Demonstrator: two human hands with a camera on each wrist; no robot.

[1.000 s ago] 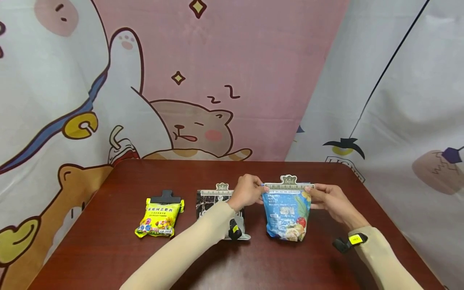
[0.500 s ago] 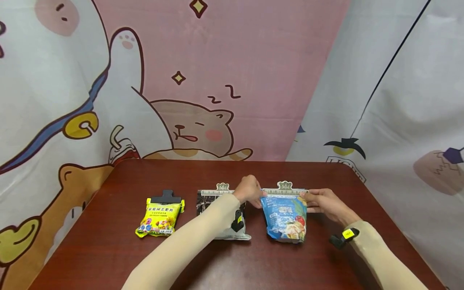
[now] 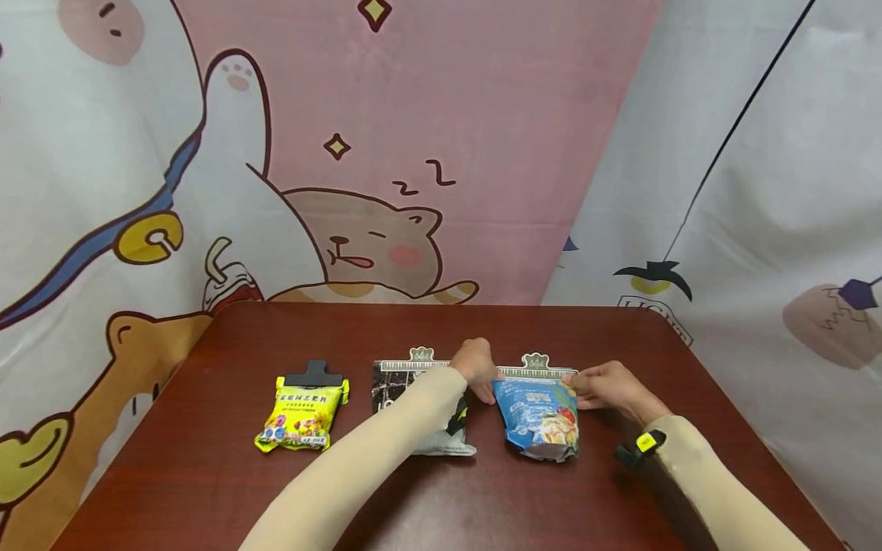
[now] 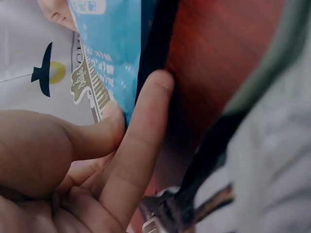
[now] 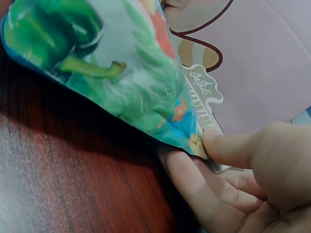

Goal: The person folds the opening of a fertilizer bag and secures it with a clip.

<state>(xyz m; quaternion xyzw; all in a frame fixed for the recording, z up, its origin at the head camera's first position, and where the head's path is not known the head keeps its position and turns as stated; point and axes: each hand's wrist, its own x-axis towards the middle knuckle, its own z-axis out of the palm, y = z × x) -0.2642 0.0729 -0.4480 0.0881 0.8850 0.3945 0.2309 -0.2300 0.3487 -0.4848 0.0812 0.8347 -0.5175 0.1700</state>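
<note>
A blue food bag [image 3: 540, 417] lies at the right of the table, with a piano-key clip [image 3: 534, 370] across its top edge. My left hand [image 3: 475, 366] pinches the bag's upper left corner; in the left wrist view its thumb lies in front and a finger [image 4: 146, 116] behind. At the upper right corner my right hand [image 3: 612, 389] pinches bag and clip end between thumb and fingers. The right wrist view shows the bag's printed side [image 5: 141, 87] slanting down to the wood. A black-and-grey bag [image 3: 389, 386] with a similar clip [image 3: 422, 355] is partly hidden behind my left forearm.
A yellow bag [image 3: 302, 417] with a black clip [image 3: 315, 373] lies at the left of the brown table [image 3: 331, 329]. Behind the table's far edge hangs a cartoon-printed cloth [image 3: 496, 153]. My left forearm [image 3: 372, 451] crosses in front of the middle bag.
The blue bag's clipped top has come down and slightly left, leaning further back. Both hands have moved down with it, still pinching its corners. The other two bags stay put.
</note>
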